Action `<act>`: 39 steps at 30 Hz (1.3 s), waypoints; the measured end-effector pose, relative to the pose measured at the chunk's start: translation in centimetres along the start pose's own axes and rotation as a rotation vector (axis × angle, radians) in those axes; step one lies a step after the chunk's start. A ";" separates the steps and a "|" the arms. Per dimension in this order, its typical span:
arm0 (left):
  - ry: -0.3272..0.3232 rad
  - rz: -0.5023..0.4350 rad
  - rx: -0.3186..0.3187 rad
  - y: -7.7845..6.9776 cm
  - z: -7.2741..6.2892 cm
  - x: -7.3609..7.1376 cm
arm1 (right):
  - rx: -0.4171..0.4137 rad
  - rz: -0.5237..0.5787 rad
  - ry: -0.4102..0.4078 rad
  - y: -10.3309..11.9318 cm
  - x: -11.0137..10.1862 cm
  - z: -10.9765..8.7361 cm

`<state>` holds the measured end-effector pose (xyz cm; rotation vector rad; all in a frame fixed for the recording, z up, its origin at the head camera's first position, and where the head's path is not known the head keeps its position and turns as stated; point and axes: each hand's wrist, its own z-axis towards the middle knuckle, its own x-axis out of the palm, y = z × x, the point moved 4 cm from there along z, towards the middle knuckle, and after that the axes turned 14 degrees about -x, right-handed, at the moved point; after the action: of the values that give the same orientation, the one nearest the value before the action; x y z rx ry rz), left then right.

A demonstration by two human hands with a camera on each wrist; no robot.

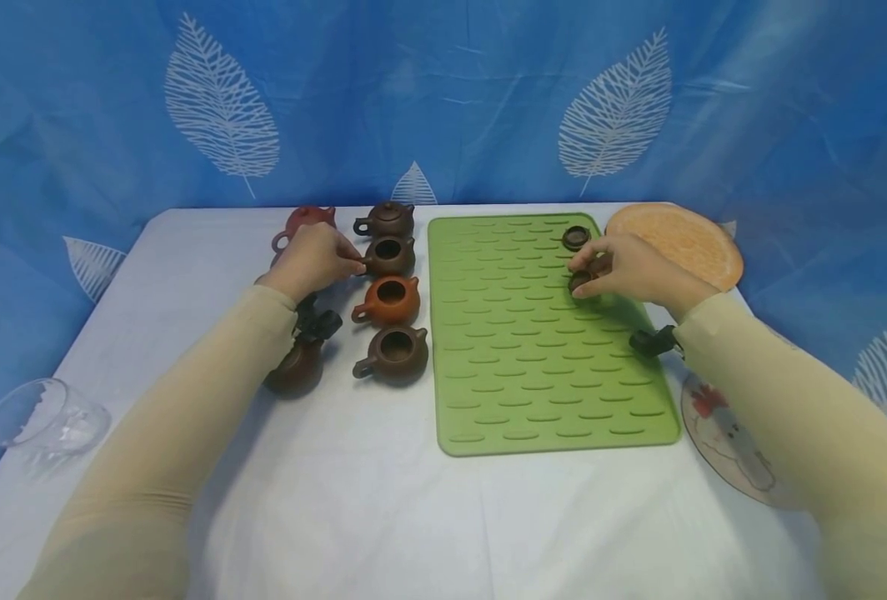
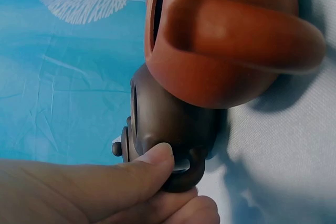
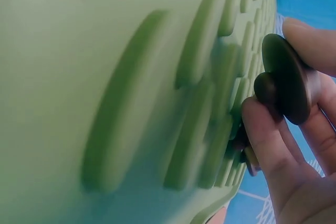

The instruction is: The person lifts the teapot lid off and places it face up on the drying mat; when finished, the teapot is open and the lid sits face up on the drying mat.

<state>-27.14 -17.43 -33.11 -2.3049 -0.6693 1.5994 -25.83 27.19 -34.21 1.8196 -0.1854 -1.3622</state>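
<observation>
Well, my left hand [image 1: 314,260] pinched a teapot [image 2: 170,114]. My right hand [image 1: 634,267] pinched a lid [image 3: 291,80] near the mat's right edge [image 1: 662,392].

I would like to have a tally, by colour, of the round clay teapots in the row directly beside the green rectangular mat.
Dark brown round clay teapots: 3
Orange-brown round clay teapot: 1
Total: 4

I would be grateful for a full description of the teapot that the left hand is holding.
The teapot is dark brown, rounded and clay-like, with a looped handle and a short spout pointing right in the head view. Its mouth is open, lid off. It appears upright on the white tabletop, between a lidded teapot behind and an orange one in front. The left hand pinches its handle.
</observation>
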 end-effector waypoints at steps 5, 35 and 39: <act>-0.003 0.002 -0.004 0.0 0.0 0.0 | 0.008 -0.038 -0.009 -0.2 -0.1 -0.8; -0.008 0.013 0.013 0.1 0.0 0.0 | 0.039 -0.148 -0.036 -0.7 -0.5 -1.5; -0.006 0.015 0.014 0.1 0.1 0.0 | 0.037 -0.140 -0.031 -0.7 -0.7 -1.6</act>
<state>-27.17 -17.51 -33.19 -2.3008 -0.6421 1.6132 -24.95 28.88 -34.06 1.8724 -0.1012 -1.4931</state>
